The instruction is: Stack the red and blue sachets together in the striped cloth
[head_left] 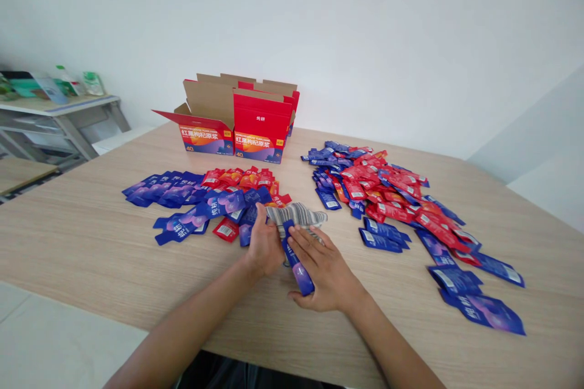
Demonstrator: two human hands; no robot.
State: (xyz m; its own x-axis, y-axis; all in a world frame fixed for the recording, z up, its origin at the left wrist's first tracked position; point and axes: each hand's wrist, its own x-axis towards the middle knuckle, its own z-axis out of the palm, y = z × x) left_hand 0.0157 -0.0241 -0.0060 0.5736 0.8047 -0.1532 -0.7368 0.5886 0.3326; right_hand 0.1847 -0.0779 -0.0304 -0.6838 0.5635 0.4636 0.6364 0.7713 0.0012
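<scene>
Near the front middle of the table, my left hand is closed round a grey-and-white striped cloth; its fingers are partly hidden behind the cloth. My right hand is closed on a blue sachet, which stands tilted between the two hands with its printed side towards me. The right fingertips lie over the sachet's edge and near the cloth. Just left of my hands, blue sachets overlap in a row beside red sachets.
Open red-and-blue cartons stand at the back, flaps up. A large loose heap of red and blue sachets spreads across the right side of the wooden table. A side desk with bottles is at the far left, by the wall.
</scene>
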